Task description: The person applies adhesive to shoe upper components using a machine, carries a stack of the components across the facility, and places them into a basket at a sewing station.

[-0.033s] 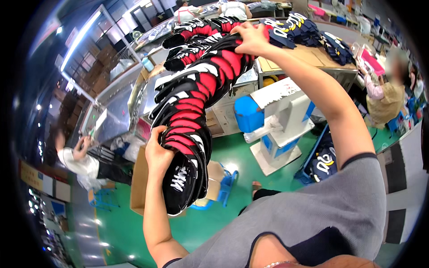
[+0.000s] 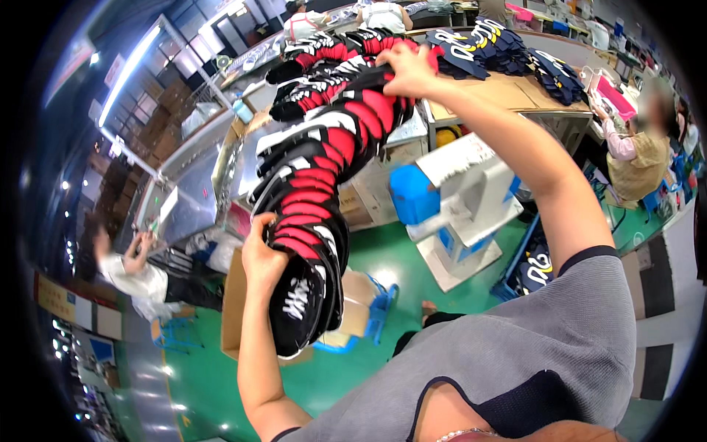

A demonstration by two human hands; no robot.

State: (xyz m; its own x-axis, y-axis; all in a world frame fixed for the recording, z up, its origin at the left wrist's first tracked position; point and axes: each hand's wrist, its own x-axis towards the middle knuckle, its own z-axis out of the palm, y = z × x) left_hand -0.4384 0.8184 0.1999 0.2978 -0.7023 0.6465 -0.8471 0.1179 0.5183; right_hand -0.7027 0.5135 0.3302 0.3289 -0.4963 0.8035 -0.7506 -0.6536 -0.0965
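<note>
A long curved stack of nested black, red and white shoe uppers stretches between my hands, its near end hanging over the floor. My left hand is closed on the near end, with the thumb on the rim beside a black upper that shows white markings inside. At the far end, by the table, my right hand grips the stack from above with bent fingers; the fingertips are partly hidden. More black and red uppers lie in rows on the table just beyond.
Navy pieces with white and yellow marks lie on the cardboard-covered tabletop. Below stands a white and blue machine, beside a blue crate. A cardboard box and blue stool are near the stack. People work left and right.
The view has shifted slightly, and the far end of the stack sits a little differently under my right hand. Both hands keep their hold.
</note>
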